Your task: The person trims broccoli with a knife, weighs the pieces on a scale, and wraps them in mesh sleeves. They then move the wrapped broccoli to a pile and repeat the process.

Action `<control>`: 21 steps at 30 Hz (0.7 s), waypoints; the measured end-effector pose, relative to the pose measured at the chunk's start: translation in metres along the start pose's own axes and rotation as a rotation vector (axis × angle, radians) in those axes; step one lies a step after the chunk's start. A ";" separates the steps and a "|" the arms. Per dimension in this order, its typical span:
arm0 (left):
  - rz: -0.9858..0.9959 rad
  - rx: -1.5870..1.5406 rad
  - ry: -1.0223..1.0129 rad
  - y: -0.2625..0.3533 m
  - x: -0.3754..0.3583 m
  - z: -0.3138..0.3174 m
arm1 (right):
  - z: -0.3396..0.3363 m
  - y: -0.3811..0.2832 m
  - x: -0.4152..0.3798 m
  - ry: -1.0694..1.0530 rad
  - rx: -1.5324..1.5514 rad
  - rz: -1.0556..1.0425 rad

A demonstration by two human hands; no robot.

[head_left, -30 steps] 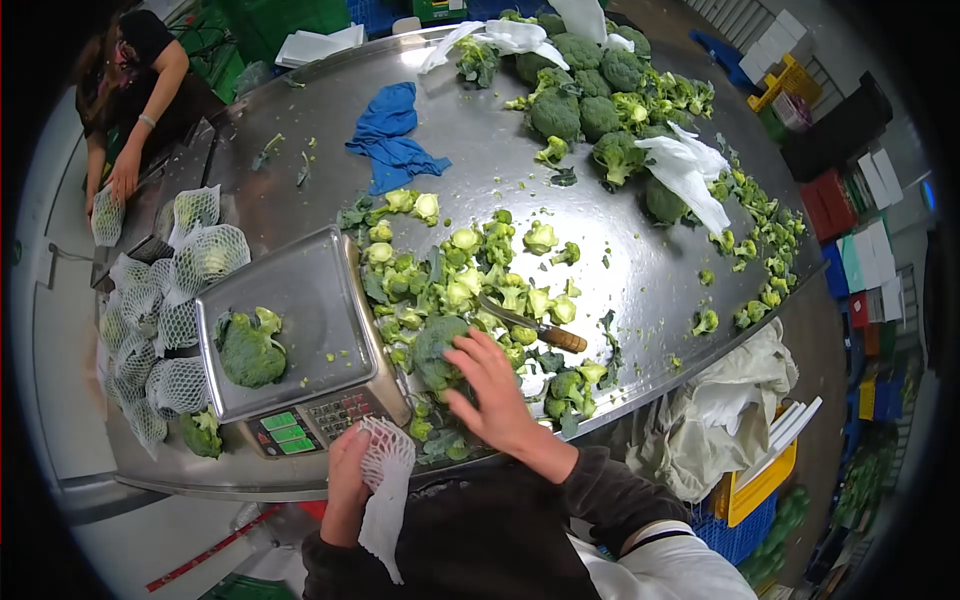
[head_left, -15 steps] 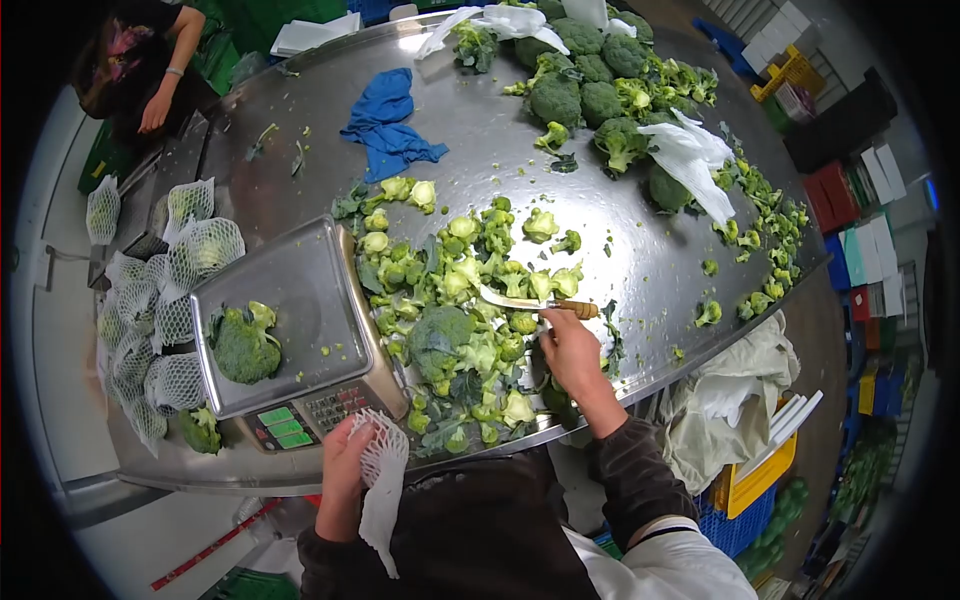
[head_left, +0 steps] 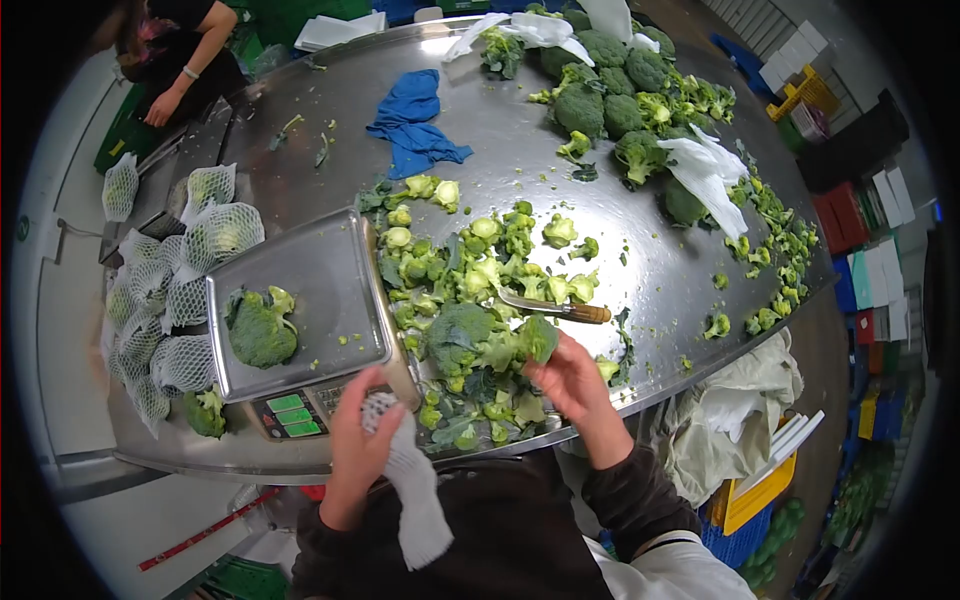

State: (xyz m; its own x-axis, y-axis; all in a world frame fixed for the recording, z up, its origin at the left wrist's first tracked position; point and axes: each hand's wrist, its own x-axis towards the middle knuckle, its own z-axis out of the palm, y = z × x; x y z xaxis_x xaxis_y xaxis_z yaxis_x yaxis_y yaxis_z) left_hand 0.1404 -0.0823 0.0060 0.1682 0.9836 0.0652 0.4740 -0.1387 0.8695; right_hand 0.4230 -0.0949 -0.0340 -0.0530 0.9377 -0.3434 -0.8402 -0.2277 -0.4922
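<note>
My left hand (head_left: 355, 440) holds a white foam net sleeve (head_left: 415, 490) near the front edge of the steel table (head_left: 300, 150), just in front of the scale's keypad. My right hand (head_left: 570, 385) grips a small broccoli piece (head_left: 535, 338) lifted from the pile of cut florets (head_left: 470, 280). A larger broccoli head (head_left: 458, 335) lies just left of that piece. A knife with a wooden handle (head_left: 560, 310) rests on the table beyond my right hand. One broccoli head (head_left: 260, 330) sits on the scale pan (head_left: 310, 290).
Netted broccoli (head_left: 170, 290) is heaped left of the scale. Whole broccoli heads (head_left: 610, 90) and white sheets lie at the far side, with a blue cloth (head_left: 415, 125) between. Another person (head_left: 185, 50) works at far left. Crates and a yellow bin (head_left: 760, 480) stand right.
My right hand left the knife area, came back toward me and picked up a broccoli piece. My left hand rose slightly with the net sleeve. The other person shifted along the far left.
</note>
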 end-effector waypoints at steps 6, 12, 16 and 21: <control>-0.109 -0.481 -0.205 0.043 0.018 0.017 | 0.050 0.040 0.005 -0.322 0.235 0.198; -0.262 -0.586 -0.077 0.031 0.014 0.003 | 0.062 0.058 0.015 -0.287 -0.142 0.273; -0.320 -0.551 -0.069 0.016 0.009 -0.016 | 0.085 0.051 0.023 -0.314 -0.458 0.170; -0.358 -0.570 -0.004 0.005 0.006 -0.040 | 0.114 0.068 0.036 -0.477 -0.748 0.116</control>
State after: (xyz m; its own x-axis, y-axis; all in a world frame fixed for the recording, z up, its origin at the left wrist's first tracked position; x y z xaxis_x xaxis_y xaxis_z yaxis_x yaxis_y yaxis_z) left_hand 0.1088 -0.0727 0.0300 0.0895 0.9570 -0.2760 -0.0290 0.2795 0.9597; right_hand 0.3025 -0.0463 0.0114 -0.4745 0.8696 -0.1364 -0.2523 -0.2828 -0.9254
